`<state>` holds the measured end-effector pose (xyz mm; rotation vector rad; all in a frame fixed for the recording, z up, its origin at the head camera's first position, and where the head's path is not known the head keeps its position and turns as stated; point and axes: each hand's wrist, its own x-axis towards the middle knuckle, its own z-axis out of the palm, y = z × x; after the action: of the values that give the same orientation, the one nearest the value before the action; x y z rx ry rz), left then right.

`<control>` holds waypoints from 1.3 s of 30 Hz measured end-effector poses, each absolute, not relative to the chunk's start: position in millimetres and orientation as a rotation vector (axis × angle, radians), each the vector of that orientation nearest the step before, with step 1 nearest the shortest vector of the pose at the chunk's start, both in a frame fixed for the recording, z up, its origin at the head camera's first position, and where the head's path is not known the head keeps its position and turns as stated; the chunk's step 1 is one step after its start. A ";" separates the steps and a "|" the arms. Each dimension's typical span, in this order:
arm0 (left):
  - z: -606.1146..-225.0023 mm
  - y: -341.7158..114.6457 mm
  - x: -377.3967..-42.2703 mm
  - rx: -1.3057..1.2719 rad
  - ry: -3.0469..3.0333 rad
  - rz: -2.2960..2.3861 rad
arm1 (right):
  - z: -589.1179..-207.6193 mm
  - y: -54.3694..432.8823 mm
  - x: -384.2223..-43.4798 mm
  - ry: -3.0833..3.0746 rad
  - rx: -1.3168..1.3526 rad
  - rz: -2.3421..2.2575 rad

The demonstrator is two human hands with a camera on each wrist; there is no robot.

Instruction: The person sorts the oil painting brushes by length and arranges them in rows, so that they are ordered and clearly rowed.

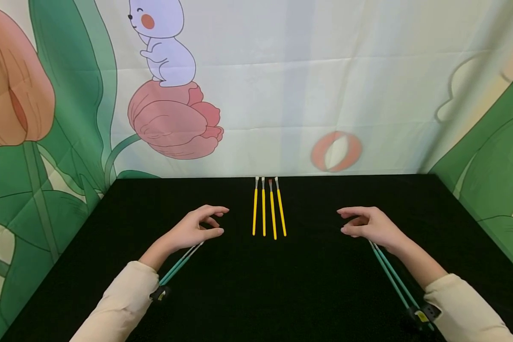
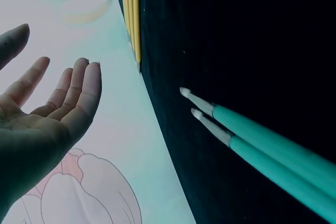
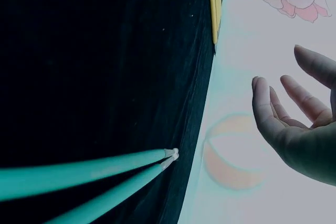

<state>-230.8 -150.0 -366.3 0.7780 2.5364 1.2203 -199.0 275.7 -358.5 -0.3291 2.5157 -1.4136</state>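
Observation:
Several thin paintbrushes with yellow handles lie side by side on a black cloth, bristles toward the back wall. One has reddish bristles; the others look whitish. My left hand is held to the left of the brushes, fingers loosely bent and nothing between them. On the other side, my right hand mirrors it, also holding nothing. Neither hand touches a brush. Both wrist views show the palm of the left hand or right hand with fingers apart.
Two green sticks with pale tips extend beside the left wrist, and two more green sticks beside the right, near small black devices. The black-covered table ends at a printed fabric backdrop.

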 end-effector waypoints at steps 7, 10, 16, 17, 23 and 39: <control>-367.6 -158.5 -228.6 0.769 2.536 1.219 | -358.7 281.8 -195.6 2.516 -0.318 -1.429; -368.4 -162.9 -227.0 0.757 2.539 1.201 | -359.2 284.8 -193.9 2.518 -0.295 -1.418; -370.4 -177.0 -222.6 0.756 2.561 1.156 | -362.9 293.1 -188.4 2.513 -0.274 -1.401; -370.6 -179.6 -221.6 0.757 2.563 1.149 | -363.7 294.7 -187.2 2.513 -0.273 -1.397; -371.5 -192.6 -215.1 0.736 2.550 1.154 | -369.5 304.7 -181.6 2.522 -0.259 -1.385; -380.8 -218.4 -211.0 0.661 2.441 1.141 | -379.1 323.0 -172.3 2.444 -0.233 -1.432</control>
<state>-211.0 -218.4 -380.8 0.6615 2.4412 1.1406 -172.3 323.0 -379.1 -0.2332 2.4441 -1.4323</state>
